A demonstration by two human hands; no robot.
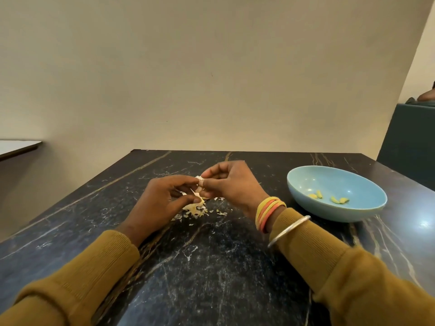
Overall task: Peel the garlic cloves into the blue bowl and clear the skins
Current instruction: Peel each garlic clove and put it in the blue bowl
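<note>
My two hands meet above the dark marble table [211, 267]. A small garlic clove [200, 183] with pale skin is pinched between the fingertips of my left hand [162, 201] and my right hand [231, 184]. A pile of papery garlic skins [196, 209] lies on the table just below the hands. The blue bowl [306, 196] stands to the right of my right wrist and holds several peeled yellowish cloves [329, 198].
A plain wall rises behind the table's far edge. A dark green seat back [407, 137] stands at the right, with part of a person behind it. A pale tabletop edge [18, 147] shows at the far left.
</note>
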